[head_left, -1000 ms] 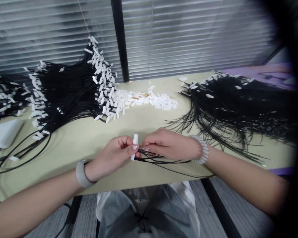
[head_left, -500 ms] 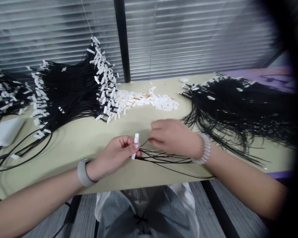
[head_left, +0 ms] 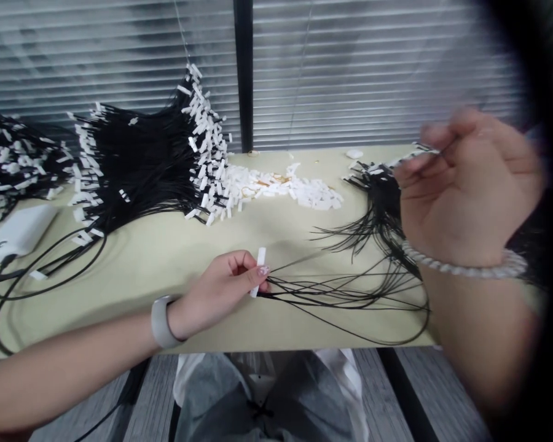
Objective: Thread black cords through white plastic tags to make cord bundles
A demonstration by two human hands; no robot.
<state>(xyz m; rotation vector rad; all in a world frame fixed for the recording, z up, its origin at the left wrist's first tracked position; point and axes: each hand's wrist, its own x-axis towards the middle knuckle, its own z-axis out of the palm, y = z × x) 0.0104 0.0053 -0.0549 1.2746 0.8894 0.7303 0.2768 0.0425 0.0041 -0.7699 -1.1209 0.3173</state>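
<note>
Two bare hands work over a pale green counter (head_left: 142,264). The left hand (head_left: 219,288), at lower centre of the frame, is clamped on a narrow white rectangular tag (head_left: 260,272) and a bunch of thin black cords (head_left: 345,294). The tag stands nearly upright, its long axis close to vertical and its top leaning slightly right. The cords run roughly level to the right from the hand and loop loosely on the counter. The right hand (head_left: 465,190), raised at the right of the frame, is blurred, with its fingers curled; I cannot tell whether it grips anything. A grey wristband (head_left: 161,322) circles the left wrist and a white beaded bracelet (head_left: 465,263) the right. At upper left lies a large heap of black tagged cords (head_left: 142,159), beside a pile of loose white tags (head_left: 281,187) at upper centre. Another black tagged bundle (head_left: 382,196) sits just behind the right hand. A white power bank (head_left: 18,233) lies at the left edge.
</note>
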